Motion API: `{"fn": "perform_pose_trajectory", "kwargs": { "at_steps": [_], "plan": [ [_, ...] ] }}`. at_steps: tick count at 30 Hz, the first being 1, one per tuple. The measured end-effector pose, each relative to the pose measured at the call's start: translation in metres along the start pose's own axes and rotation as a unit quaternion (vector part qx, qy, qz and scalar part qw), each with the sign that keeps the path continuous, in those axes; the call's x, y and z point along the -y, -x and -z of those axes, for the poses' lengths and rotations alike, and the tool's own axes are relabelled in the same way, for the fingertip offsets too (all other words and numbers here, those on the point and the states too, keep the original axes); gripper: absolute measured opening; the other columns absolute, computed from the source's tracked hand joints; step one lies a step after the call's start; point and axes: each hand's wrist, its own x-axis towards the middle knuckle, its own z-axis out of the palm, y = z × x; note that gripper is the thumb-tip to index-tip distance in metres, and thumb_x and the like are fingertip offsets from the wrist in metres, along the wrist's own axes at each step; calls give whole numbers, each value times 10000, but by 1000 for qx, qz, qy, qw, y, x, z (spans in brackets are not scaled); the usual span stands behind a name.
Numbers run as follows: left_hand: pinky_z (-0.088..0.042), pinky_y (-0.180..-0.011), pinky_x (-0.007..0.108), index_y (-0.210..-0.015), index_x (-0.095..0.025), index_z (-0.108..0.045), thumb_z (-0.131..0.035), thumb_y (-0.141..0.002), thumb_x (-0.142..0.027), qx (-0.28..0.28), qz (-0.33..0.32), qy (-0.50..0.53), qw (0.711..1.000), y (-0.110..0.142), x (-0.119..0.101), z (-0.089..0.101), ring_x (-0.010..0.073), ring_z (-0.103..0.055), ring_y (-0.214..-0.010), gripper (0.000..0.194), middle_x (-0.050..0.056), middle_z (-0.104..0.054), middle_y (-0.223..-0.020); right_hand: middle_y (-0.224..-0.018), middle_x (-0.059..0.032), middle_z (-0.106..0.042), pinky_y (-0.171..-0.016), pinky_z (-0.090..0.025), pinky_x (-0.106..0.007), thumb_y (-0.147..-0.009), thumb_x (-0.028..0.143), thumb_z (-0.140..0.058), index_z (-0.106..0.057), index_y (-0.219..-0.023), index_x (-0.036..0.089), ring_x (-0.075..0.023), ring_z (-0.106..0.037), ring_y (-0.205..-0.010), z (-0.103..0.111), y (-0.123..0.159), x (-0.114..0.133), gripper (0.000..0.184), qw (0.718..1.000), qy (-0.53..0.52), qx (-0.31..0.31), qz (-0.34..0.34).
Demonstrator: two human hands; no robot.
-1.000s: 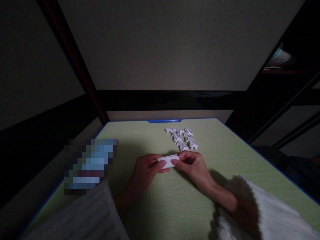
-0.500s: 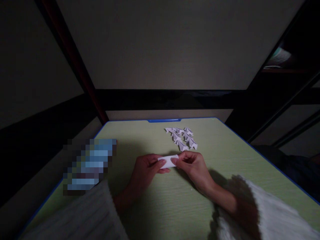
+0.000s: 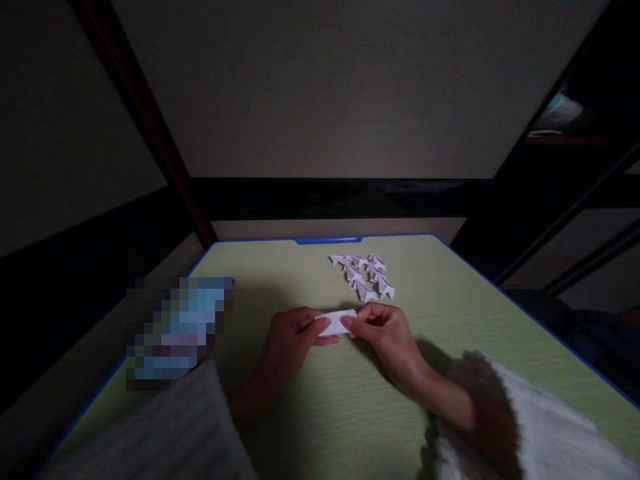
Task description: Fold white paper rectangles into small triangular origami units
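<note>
A small folded piece of white paper point(image 3: 336, 323) is held level between my two hands, above the green tabletop. My left hand point(image 3: 295, 340) pinches its left end, thumb on the near face and fingers behind and beneath. At the other end, my right hand point(image 3: 387, 333) grips the paper between thumb and bent fingers. Just beyond the hands lie several small white folded paper figures point(image 3: 365, 275), grouped in two rough rows. The back of the held paper is hidden from me.
The green table point(image 3: 280, 413) has a blue edge and a blue handle point(image 3: 329, 241) at its far side. A flat, blurred-out bluish object point(image 3: 185, 327) lies at the left near my sleeve. Dark cabinet panels point(image 3: 340, 93) rise behind the table.
Almost nothing differs. Both hands keep the paper in nearly the same place, with only a slight shift of the fingers.
</note>
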Motion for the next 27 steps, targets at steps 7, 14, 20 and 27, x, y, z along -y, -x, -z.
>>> {"fn": "perform_pose_trajectory", "kwargs": {
  "at_steps": [7, 14, 20, 27],
  "plan": [
    [-515, -530, 232, -605, -116, -618, -615, -596, -200, 0, -17, -23, 1000, 2, 2, 1, 160, -633, -526, 84, -6, -660, -558, -404, 42, -494, -396, -234, -195, -510, 210, -689, -472, -453, 135, -46, -357, -378, -2, 1, 0, 237, 1000, -19, -24, -4],
    [-479, -464, 212, -641, -118, -580, -614, -586, -212, 39, -3, -44, 998, 1, 1, 2, 153, -620, -485, 114, 6, -650, -562, -434, 96, -486, -410, -290, -165, -496, 116, -671, -386, -647, 180, -41, -385, -382, -4, 2, 1, 328, 994, -94, -20, 47],
    [-448, -478, 207, -650, -124, -544, -558, -645, -226, 113, 3, -117, 987, 4, 2, 3, 154, -621, -523, 103, 29, -651, -571, -496, 87, -481, -451, -347, -178, -594, 104, -604, -410, -769, 188, -61, -434, -446, -3, 6, 3, 274, 992, -53, 17, 113],
    [-423, -492, 209, -568, -119, -561, -501, -681, -241, 166, -18, -187, 968, 8, 2, 4, 139, -591, -517, 176, 44, -646, -539, -552, 66, -465, -483, -345, -199, -640, 120, -576, -452, -817, 178, -75, -437, -500, -2, 5, 2, 223, 985, 19, 88, 149]
  ]
}}
